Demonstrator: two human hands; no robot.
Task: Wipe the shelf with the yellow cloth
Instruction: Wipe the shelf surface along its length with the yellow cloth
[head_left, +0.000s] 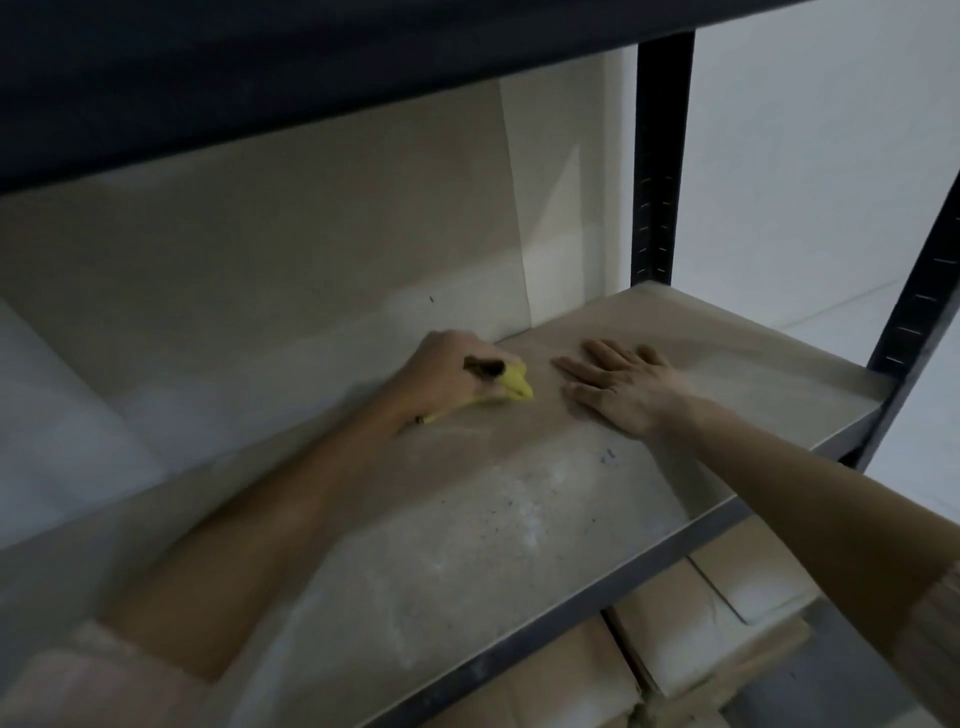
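Note:
The shelf (467, 519) is a dusty beige board in a dark metal rack, with pale smears and dark specks on its middle. My left hand (441, 374) rests far back on it near the wall, closed over the yellow cloth (517, 382), which pokes out at the fingertips and under the wrist. A dark patch shows on the fingers above the cloth. My right hand (618, 387) lies flat on the board just to the right of the cloth, palm down, fingers spread, holding nothing.
A dark upper shelf (311, 78) hangs low overhead. Black rack posts (662, 156) stand at the right corners. Cardboard boxes (701, 623) sit on the level below. A pale wall backs the shelf.

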